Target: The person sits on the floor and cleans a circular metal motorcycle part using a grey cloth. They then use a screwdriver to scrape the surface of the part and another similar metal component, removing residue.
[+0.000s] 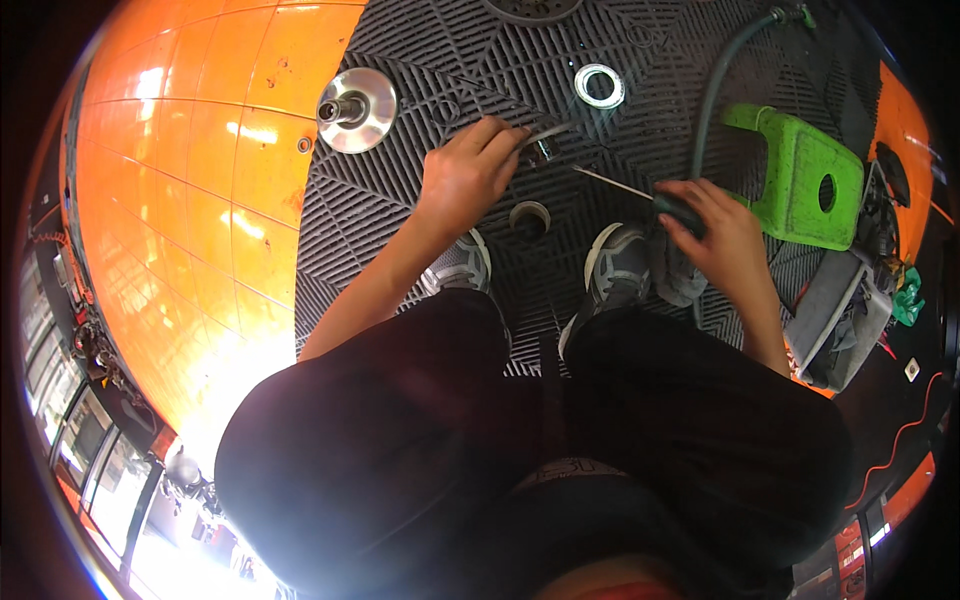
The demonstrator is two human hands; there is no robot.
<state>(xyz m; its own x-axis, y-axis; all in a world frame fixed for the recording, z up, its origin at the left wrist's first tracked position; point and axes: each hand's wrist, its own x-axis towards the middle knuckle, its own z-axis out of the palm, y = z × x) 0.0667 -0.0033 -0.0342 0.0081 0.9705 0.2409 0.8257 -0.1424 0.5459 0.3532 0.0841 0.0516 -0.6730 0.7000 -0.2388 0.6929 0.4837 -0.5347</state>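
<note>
My left hand [468, 172] is closed, its fingertips pinching a small metal part [541, 151] with a flat grey strip sticking out to the right. In my right hand [722, 235] is a screwdriver [625, 187], its dark handle wrapped by the fingers. The slim shaft points left, its tip a little short of the metal part and apart from it. Below the two hands, between my shoes, a pale-rimmed ring or short tube [530, 217] sits on the black ribbed mat [410, 215]. A bright metal ring [599, 87] lies farther off.
A shiny metal disc with a central shaft [368, 112] lies at the mat's left edge, beside orange floor tiles [215, 130]. On the right are a dark hose [708, 110], a green plastic stool [815, 185] and a grey bin [832, 318]. A round dark part [533, 8] shows at the top.
</note>
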